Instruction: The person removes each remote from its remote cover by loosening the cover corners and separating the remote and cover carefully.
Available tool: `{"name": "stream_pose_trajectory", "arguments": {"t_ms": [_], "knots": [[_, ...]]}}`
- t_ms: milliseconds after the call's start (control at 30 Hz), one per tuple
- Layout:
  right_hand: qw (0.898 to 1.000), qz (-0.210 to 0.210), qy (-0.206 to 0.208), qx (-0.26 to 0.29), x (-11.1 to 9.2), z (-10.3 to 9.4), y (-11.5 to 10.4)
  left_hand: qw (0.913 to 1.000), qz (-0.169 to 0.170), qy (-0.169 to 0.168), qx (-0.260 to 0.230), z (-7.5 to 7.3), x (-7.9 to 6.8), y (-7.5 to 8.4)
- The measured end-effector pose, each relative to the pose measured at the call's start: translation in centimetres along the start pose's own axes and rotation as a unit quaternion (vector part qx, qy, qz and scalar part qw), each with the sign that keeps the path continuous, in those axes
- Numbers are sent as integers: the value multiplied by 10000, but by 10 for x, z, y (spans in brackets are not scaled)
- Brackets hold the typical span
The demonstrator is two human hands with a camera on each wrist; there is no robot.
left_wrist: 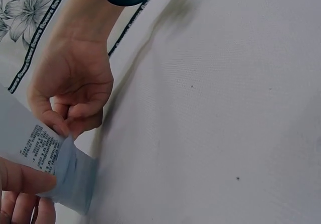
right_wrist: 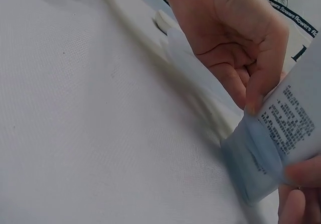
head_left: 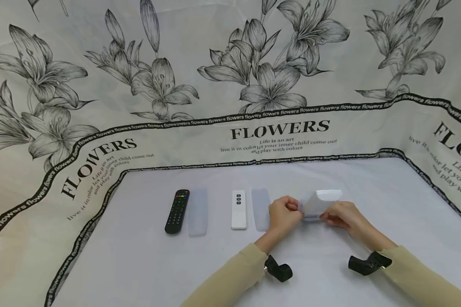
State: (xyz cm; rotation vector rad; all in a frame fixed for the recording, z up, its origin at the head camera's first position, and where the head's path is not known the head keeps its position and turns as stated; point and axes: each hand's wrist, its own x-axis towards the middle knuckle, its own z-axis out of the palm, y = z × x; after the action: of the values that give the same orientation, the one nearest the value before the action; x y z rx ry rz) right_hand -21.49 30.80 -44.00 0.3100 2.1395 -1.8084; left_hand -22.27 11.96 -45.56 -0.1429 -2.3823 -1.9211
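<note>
A white remote control stands tilted up from the table, its lower end inside a translucent bluish sleeve. Printed text shows on the remote's face in both wrist views. My left hand pinches the sleeve's rim on the left side. On the other side, my right hand pinches the rim with thumb and fingers. In the left wrist view the sleeve covers only the remote's end. The right wrist view shows the sleeve bunched at its mouth.
Left of the hands lie a black remote control, a translucent sleeve, a slim white remote control and another translucent sleeve. The white table is bordered behind by a flower-printed cloth.
</note>
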Motion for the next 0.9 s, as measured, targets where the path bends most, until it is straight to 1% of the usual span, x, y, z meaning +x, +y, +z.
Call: {"name": "stream_pose_trajectory", "arguments": {"t_ms": [67,167,233,367,467,500,600,667,800,900], "knots": [[10000,22,-63,68,0,0,0,10000,-37,-47,23,-1,0,0],[9998,-92,-162,-52,0,-3,0,9999,-57,-78,50,-2,-1,0],[9995,-214,-209,-132,0,-5,1,9999,5,-124,103,-3,-1,0],[9980,-455,-432,6,0,-9,5,9997,117,-190,128,-5,-4,0],[9969,-434,-619,203,-1,-11,6,9997,162,-189,70,-6,-6,-1],[9965,-407,-698,190,-1,-12,6,9997,161,-170,51,-5,-6,-1],[9955,-348,-879,23,-2,-13,5,9997,212,-119,83,-5,-6,-1],[9944,-398,-975,-118,-3,-15,5,9996,241,-79,135,-5,-5,-1],[9938,-514,-907,-378,-7,-15,5,9992,312,-62,226,-5,-5,0],[9940,-540,-860,-416,-9,-14,5,9991,336,-50,246,-5,-5,1]]}}
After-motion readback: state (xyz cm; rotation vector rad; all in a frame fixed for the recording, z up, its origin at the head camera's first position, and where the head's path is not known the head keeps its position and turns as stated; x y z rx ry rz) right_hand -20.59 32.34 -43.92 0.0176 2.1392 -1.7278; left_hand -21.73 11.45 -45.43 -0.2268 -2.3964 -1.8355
